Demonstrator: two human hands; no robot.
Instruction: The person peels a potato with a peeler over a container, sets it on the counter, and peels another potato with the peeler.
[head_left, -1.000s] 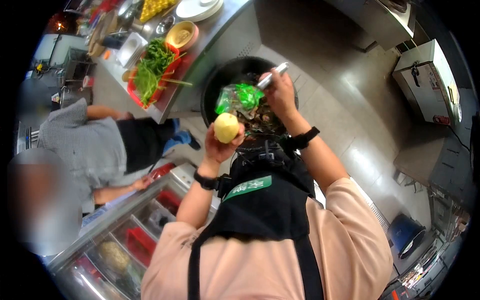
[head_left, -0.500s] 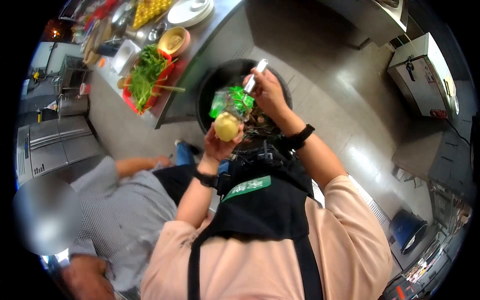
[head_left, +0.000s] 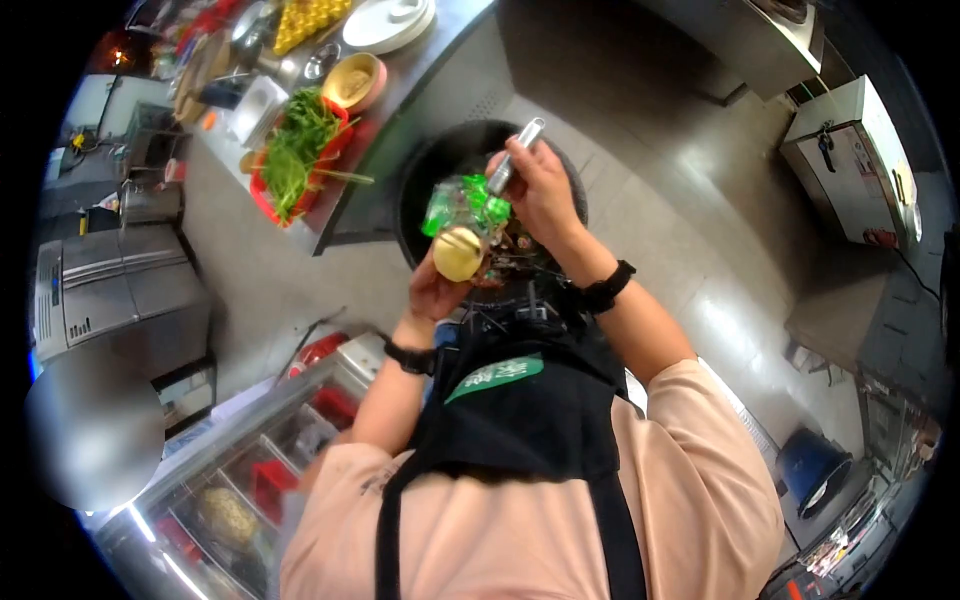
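Observation:
A pale yellow peeled potato (head_left: 458,254) sits in my left hand (head_left: 432,290), whose fingers wrap round its underside. My right hand (head_left: 541,188) is closed on the metal handle of a peeler (head_left: 516,158), just above and to the right of the potato. The lower end of the peeler is hard to make out. Both hands are over a round black bin (head_left: 420,170). Inside the bin lie a clear and green plastic bag (head_left: 452,204) and dark scraps (head_left: 515,245).
At the upper left, a steel counter (head_left: 425,65) bears a red basket of leafy greens (head_left: 298,150), bowls (head_left: 352,82) and white plates (head_left: 385,30). A cold case with food trays (head_left: 265,480) stands at lower left. A white cabinet (head_left: 845,170) is at right.
The peeler has moved left and down from its first position, near the potato. The potato has turned slightly in my left hand. The co-worker at left has moved mostly out of sight.

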